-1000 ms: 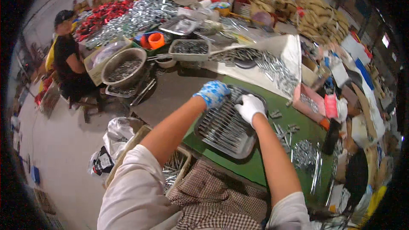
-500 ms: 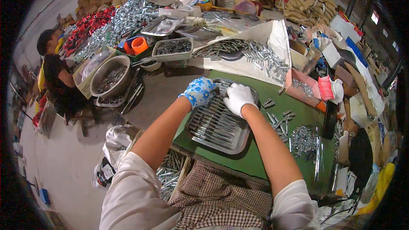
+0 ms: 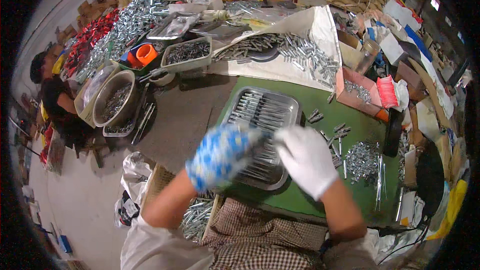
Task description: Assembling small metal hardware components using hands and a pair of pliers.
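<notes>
Head view: we see our left hand [image 3: 220, 156] in a blue and white glove and our right hand [image 3: 306, 159] in a white glove. Both are blurry, so we cannot tell if either grip is open or closed. They sit right over the near end of a metal tray [image 3: 260, 117] full of long metal rods [image 3: 257, 110]. The tray lies on the green worktop [image 3: 320, 200]. Loose metal pieces [image 3: 362, 157] lie just right of our right hand.
</notes>
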Demonstrator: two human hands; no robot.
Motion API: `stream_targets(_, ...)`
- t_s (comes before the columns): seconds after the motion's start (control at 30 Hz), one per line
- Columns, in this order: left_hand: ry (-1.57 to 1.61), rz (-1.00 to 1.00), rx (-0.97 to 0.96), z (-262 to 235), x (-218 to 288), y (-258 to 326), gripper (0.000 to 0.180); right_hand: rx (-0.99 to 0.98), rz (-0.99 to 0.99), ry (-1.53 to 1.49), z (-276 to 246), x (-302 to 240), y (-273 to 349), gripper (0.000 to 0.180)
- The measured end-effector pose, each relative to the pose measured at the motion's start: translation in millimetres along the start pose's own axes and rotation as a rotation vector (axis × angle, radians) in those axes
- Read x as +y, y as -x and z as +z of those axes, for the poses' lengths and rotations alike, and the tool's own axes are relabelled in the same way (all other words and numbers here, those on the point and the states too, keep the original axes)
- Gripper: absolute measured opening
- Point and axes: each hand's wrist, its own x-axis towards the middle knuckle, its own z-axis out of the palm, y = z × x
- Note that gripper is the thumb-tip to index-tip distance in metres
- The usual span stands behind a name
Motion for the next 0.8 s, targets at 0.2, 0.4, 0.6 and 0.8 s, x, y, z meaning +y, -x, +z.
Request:
stream_targets(0.2,-0.041,0.037,-0.178,53,91,20,0.029,-0.077,0.015,-0.064,-4,0,110,0.018)
stream_targets(0.4,0.046,0.068,-0.507,118,134,10,0.038,0.004,0.302,0.036,-14,14,179,0.014)
stream_targets(0.6,0.172,0.091,-0.418,168,159,-16,0.028,-0.018,0.471,0.293,-27,36,216,0.014)
stream_targets(0.8,0.273,-0.022,-0.236,165,152,-24,0.031,-0.063,0.426,0.315,-26,63,244,0.014)
